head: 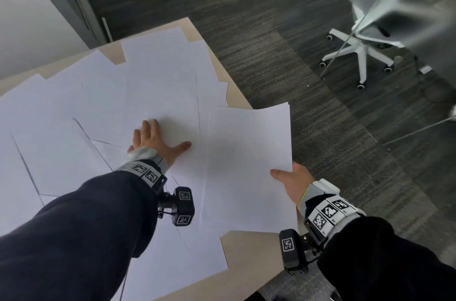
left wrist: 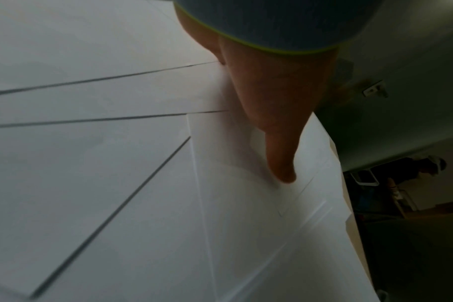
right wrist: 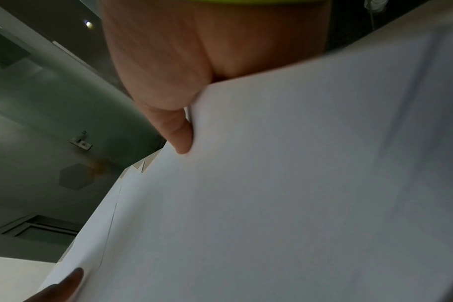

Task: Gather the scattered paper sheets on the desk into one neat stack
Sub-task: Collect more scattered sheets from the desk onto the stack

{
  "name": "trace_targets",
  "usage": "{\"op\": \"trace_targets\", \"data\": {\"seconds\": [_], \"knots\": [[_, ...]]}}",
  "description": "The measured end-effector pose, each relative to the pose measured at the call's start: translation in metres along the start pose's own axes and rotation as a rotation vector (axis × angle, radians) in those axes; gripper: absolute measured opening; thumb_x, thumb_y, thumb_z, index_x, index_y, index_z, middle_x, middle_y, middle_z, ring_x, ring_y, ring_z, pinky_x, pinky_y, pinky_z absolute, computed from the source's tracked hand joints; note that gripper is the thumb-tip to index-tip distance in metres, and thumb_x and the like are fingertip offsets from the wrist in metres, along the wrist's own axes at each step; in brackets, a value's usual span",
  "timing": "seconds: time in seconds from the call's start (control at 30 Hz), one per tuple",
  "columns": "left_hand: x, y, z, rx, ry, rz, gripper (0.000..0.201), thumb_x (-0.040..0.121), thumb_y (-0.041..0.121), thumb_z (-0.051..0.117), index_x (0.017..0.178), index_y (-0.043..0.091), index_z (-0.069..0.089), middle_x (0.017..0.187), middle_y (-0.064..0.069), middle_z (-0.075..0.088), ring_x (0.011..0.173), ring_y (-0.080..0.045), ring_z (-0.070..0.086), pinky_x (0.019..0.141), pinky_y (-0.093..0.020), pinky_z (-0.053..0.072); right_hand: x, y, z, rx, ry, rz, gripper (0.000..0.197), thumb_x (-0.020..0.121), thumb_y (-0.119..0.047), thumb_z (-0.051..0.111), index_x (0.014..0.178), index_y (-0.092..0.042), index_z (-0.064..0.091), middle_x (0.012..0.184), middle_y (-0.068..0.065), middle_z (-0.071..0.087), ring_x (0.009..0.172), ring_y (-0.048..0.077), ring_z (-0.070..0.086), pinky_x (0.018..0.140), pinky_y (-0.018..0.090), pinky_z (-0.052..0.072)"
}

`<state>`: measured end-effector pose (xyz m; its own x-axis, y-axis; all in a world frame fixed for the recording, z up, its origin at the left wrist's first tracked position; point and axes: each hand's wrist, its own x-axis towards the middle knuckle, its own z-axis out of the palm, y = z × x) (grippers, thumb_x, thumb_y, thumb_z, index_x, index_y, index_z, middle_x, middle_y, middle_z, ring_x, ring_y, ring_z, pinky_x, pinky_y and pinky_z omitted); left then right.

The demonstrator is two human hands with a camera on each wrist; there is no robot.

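Observation:
Several white paper sheets [head: 93, 103] lie scattered and overlapping over most of the beige desk [head: 249, 246]. My left hand [head: 158, 142] lies flat on the sheets near the desk's middle, fingers straight and thumb spread to the right; in the left wrist view the thumb [left wrist: 279, 155] presses on paper [left wrist: 117, 183]. My right hand [head: 293, 182] pinches the near right edge of a small bundle of sheets [head: 249, 165], thumb on top, and holds it partly lifted past the desk's right edge. The right wrist view shows the thumb [right wrist: 178, 134] on that bundle [right wrist: 285, 194].
The desk's right edge [head: 237, 93] runs diagonally, with dark carpet [head: 308, 108] beyond it. A white swivel chair base [head: 360, 53] stands on the floor at the right. A grey door and wall [head: 49, 4] lie behind the desk's far left.

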<state>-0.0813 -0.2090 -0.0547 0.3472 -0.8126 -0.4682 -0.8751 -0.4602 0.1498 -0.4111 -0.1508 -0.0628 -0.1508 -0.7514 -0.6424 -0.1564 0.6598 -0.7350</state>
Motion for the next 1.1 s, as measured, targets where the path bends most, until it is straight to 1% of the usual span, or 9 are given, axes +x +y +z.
{"op": "trace_targets", "data": {"seconds": [0.13,0.37,0.47,0.57,0.7,0.8,0.87,1.0,1.1], "knots": [[0.006,-0.001,0.007,0.091,0.004,0.022,0.124,0.066,0.094,0.050,0.159,0.028,0.000,0.167,0.009,-0.005,0.154,-0.025,0.003,0.115,-0.058,0.029,0.000,-0.001,0.000,0.026,0.013,0.010,0.019,0.089,-0.006,0.066,0.108,-0.010,0.069,0.094,0.006,0.073,0.084,0.023,0.068,0.087,0.039,0.053],[0.007,-0.008,0.003,0.047,0.044,0.053,0.094,0.075,0.083,0.054,0.151,0.036,0.026,0.163,0.010,0.022,0.148,-0.026,0.023,0.109,-0.056,0.035,-0.003,-0.004,0.000,0.057,0.005,0.019,0.023,0.090,-0.004,0.065,0.113,-0.005,0.067,0.099,0.011,0.071,0.080,0.021,0.066,0.071,0.030,0.052],[0.005,-0.010,-0.009,-0.064,0.085,0.037,0.071,0.083,0.070,0.057,0.143,0.035,0.044,0.147,0.003,0.050,0.134,-0.028,0.043,0.101,-0.049,0.042,-0.003,-0.004,-0.001,0.070,-0.005,0.017,0.021,0.090,-0.005,0.065,0.111,-0.005,0.068,0.099,0.010,0.071,0.079,0.019,0.066,0.066,0.027,0.051],[-0.005,-0.006,-0.021,-0.276,0.113,-0.006,0.063,0.082,0.071,0.054,0.133,0.033,0.058,0.123,-0.003,0.068,0.102,-0.028,0.061,0.084,-0.039,0.048,-0.005,-0.003,-0.003,0.125,-0.004,0.031,0.024,0.090,-0.001,0.064,0.114,-0.003,0.066,0.097,0.010,0.069,0.080,0.020,0.066,0.067,0.029,0.052],[-0.045,0.005,-0.019,-0.468,0.128,0.043,0.068,0.085,0.066,0.065,0.142,0.030,0.055,0.137,0.001,0.063,0.114,-0.025,0.064,0.094,-0.036,0.049,-0.008,-0.003,-0.004,0.160,-0.008,0.049,0.026,0.091,0.006,0.055,0.113,-0.004,0.065,0.101,0.014,0.069,0.081,0.023,0.065,0.071,0.033,0.052],[-0.084,0.012,0.005,-0.489,0.040,0.220,0.071,0.081,0.064,0.071,0.141,0.031,0.056,0.140,0.009,0.060,0.131,-0.016,0.054,0.112,-0.034,0.041,-0.012,-0.004,-0.007,0.139,-0.009,0.049,0.032,0.091,0.004,0.051,0.120,-0.005,0.063,0.095,0.008,0.069,0.081,0.022,0.064,0.067,0.031,0.050],[-0.103,0.019,0.026,-0.382,-0.044,0.349,0.071,0.079,0.070,0.068,0.137,0.031,0.058,0.150,0.014,0.050,0.146,-0.010,0.036,0.122,-0.036,0.028,-0.016,-0.003,-0.005,0.142,0.013,0.038,0.029,0.095,-0.009,0.055,0.123,-0.009,0.063,0.096,0.005,0.069,0.084,0.022,0.066,0.070,0.032,0.051],[-0.124,0.029,0.057,-0.080,-0.203,0.547,0.085,0.072,0.091,0.046,0.143,0.044,0.047,0.165,0.022,0.015,0.155,-0.008,0.001,0.127,-0.043,0.005,-0.018,0.003,-0.002,0.031,0.083,0.092,0.065,0.089,-0.063,0.052,0.138,-0.021,0.052,0.131,0.001,0.060,0.122,0.028,0.056,0.108,0.047,0.040],[-0.135,0.032,0.071,0.062,-0.238,0.646,0.097,0.071,0.095,0.034,0.154,0.046,0.027,0.166,0.021,-0.005,0.152,-0.008,-0.017,0.125,-0.045,-0.007,-0.020,0.008,-0.001,0.103,0.048,0.083,0.066,0.082,-0.063,0.061,0.135,-0.023,0.056,0.125,-0.001,0.066,0.114,0.026,0.062,0.105,0.048,0.044]]}}
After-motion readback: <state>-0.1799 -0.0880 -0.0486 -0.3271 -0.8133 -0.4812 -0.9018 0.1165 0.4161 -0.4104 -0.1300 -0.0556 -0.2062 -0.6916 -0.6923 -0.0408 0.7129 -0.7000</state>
